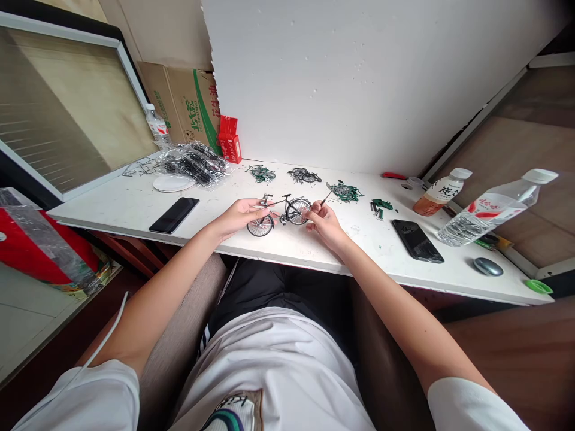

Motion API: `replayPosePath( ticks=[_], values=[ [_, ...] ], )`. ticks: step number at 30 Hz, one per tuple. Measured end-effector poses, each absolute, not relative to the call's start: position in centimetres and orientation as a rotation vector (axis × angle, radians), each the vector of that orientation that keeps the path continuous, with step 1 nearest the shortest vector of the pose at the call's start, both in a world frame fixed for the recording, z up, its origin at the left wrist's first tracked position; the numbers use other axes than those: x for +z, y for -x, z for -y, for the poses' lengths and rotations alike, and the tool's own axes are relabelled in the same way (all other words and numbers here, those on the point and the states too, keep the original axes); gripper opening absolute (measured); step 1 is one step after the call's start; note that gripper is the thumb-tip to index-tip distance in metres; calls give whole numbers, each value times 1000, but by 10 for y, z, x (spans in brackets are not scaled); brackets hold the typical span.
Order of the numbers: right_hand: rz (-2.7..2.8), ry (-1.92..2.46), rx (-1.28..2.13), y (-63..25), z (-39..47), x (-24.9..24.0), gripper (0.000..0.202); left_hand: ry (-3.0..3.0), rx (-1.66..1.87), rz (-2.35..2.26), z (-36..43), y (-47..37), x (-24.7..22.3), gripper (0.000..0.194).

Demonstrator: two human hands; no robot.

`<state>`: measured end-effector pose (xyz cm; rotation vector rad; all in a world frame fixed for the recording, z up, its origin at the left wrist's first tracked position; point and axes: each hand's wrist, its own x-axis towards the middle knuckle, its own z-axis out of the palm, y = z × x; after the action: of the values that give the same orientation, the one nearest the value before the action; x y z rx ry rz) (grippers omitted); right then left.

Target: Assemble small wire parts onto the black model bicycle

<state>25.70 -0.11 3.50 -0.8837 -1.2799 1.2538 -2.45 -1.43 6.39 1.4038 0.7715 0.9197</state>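
Observation:
A small black model bicycle (291,211) stands upright near the front edge of the white table, its front wheel to the left. My left hand (240,216) is closed on the bicycle's front end by the handlebar. At the rear wheel is my right hand (324,222), its fingers closed round a thin dark tool (326,197) that points up and to the right. Its fingertips are beside the wheel's rim; whether they touch it cannot be made out.
Behind lie green parts (345,191), black parts (304,175) and a plastic bag (195,164). Phones lie left (174,215) and right (417,240). Bottles (492,212) and a mouse (488,267) are at the right, a red box (230,143) at the back.

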Motion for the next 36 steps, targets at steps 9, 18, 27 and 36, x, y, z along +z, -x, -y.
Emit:
replayPosePath(
  ticks=[9,18,27,36],
  values=[
    [1246,923,1221,-259,-3,32,67,-1377,930,-773,15,25,66,65],
    [1203,937,1203,-261,-4,33,70,-1326,925,-830,12,28,64,62],
    [1125,839,1147,-261,-4,32,79,-1344,968,-1047,14,29,67,65],
    [1364,760,616,-256,1,21,59,-1365,892,-1103,21,11,61,54]
  ],
)
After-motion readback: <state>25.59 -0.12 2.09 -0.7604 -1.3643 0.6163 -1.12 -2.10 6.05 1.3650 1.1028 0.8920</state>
